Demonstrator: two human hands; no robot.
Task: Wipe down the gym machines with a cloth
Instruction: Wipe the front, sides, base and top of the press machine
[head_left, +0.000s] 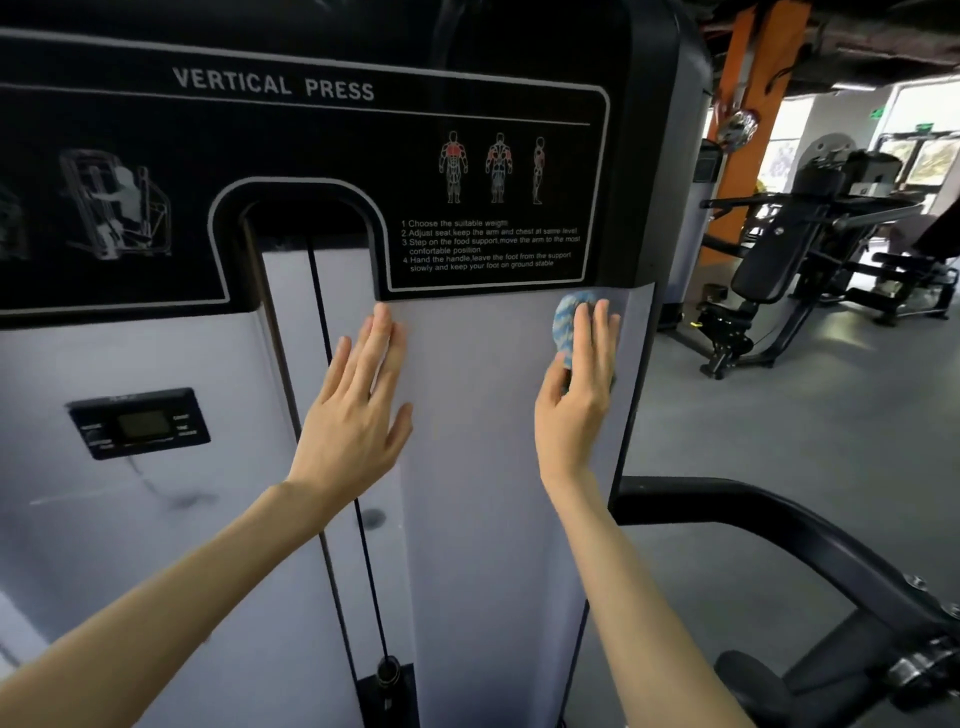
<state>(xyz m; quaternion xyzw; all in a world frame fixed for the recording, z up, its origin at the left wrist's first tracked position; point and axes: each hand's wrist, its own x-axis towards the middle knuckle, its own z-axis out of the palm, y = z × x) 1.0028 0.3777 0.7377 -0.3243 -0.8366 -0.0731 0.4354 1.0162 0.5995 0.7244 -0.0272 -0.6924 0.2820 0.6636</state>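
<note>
A vertical press machine fills the view, with a pale grey shroud panel (483, 467) under a black instruction placard (322, 156). My right hand (576, 395) presses a blue-and-white striped cloth (569, 322) flat against the panel's upper right, just below the placard; its fingers lie straight over the cloth. My left hand (358, 405) rests flat on the same panel to the left, fingers straight and pointing up, next to the slot with the black cable (332, 374).
A small black display unit (140, 423) sits on the left panel. A black curved frame tube (779, 535) of the machine runs at lower right. Other black gym machines (810, 260) and an orange pillar (748, 104) stand farther right on the grey floor.
</note>
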